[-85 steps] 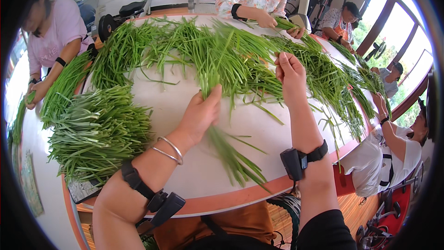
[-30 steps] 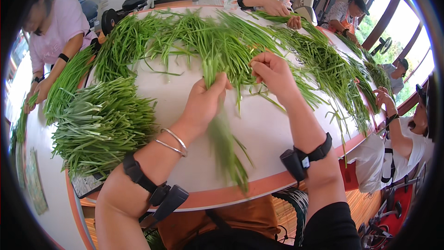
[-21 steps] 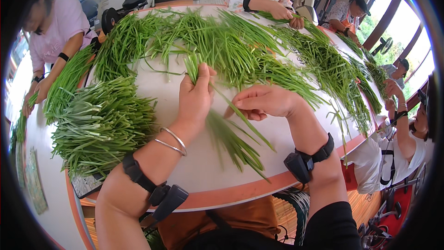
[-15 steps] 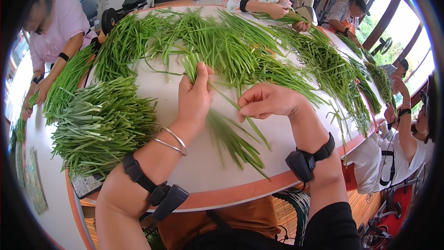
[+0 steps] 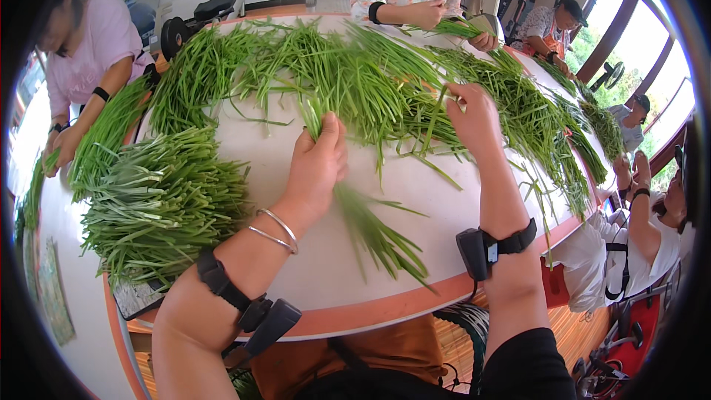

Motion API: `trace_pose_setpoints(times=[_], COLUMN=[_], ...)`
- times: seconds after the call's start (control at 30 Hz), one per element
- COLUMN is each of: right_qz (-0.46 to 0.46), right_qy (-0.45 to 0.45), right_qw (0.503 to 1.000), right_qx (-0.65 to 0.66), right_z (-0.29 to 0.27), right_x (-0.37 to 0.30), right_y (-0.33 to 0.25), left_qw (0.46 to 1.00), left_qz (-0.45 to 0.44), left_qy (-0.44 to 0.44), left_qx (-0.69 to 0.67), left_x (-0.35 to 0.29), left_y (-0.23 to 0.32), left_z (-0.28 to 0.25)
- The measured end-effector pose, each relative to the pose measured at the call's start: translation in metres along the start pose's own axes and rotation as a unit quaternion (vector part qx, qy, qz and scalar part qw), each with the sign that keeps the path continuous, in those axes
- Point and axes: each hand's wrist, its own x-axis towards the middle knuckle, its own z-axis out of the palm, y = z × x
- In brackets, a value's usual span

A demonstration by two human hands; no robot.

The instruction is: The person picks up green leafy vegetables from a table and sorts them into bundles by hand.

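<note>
The table's [image 5: 429, 222] white top is bare from its orange near edge [image 5: 385, 316] up to the loose heap of green stalks [image 5: 355, 89] along the far side. The left hand's [image 5: 318, 163] grip is closed around a bunch [image 5: 384, 243] over mid-table — paler ends up, slender leaves fanning blurred toward that edge. A dense stack [image 5: 167, 200] crowds the near left corner. The right hand [image 5: 474, 118], fingertips pinched, is at the heap; whether on a leaf, I cannot tell.

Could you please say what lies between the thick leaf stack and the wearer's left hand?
The head view shows bare white tabletop between the stack and left hand.
</note>
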Motion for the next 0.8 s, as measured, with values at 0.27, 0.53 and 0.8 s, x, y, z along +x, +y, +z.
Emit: trace_pose_setpoints(times=[0.27,0.53,0.8], right_qz=[0.154,0.094,0.158], right_qy=[-0.160,-0.240,-0.121], right_qw=[0.973,0.964,0.974], right_qx=[0.065,0.059,0.109], right_z=[0.009,0.024,0.022], right_x=[0.004,-0.002,0.000], right_y=[-0.050,-0.053,-0.033], left_qw=[0.998,0.994,0.997], left_qz=[-0.029,-0.063,-0.029], left_qy=[-0.029,-0.056,-0.046], left_qx=[0.041,0.072,0.058], left_x=[-0.003,-0.008,-0.005], left_y=[-0.004,-0.002,-0.002], left_z=[0.001,0.008,0.002])
